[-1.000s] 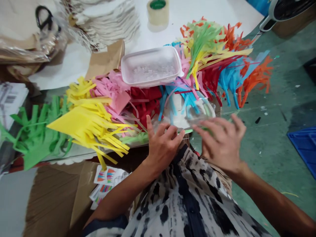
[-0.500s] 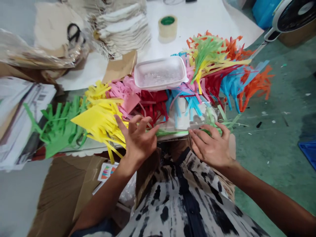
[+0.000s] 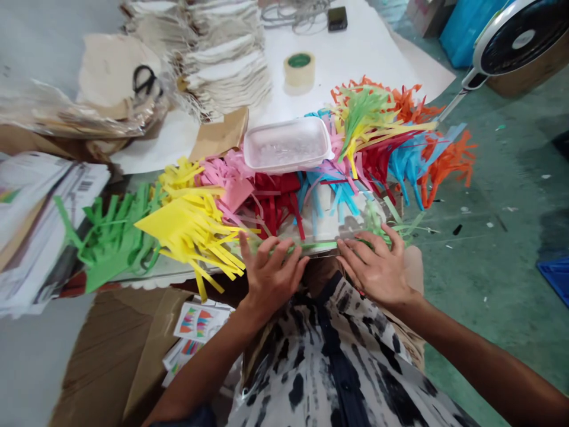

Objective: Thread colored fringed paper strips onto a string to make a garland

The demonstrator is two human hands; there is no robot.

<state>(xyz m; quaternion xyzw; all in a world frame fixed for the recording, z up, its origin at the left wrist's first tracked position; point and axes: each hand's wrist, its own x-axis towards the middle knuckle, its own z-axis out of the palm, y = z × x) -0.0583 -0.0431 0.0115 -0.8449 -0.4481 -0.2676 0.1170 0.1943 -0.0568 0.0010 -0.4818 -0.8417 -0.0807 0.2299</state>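
A narrow strip of light green paper runs along the table's near edge between my hands. My left hand has its fingers bent over the left end of the strip, and its thumb is hidden. At the other end, my right hand is closed over the strip, near loose pale green fringes. Left of my left hand lies a yellow fringed paper tassel. Dark red, pink and blue fringed paper lie behind the strip.
A white plastic tub with small clear pieces stands behind the fringes. Farther back are a tape roll and stacked off-white cloth. Green fringed paper lies left. A fan stands right, and an open cardboard box sits below.
My left hand has moved right and come down onto the green strip. My right hand stays nearly in place. The view has shifted slightly, showing more of the table's back.
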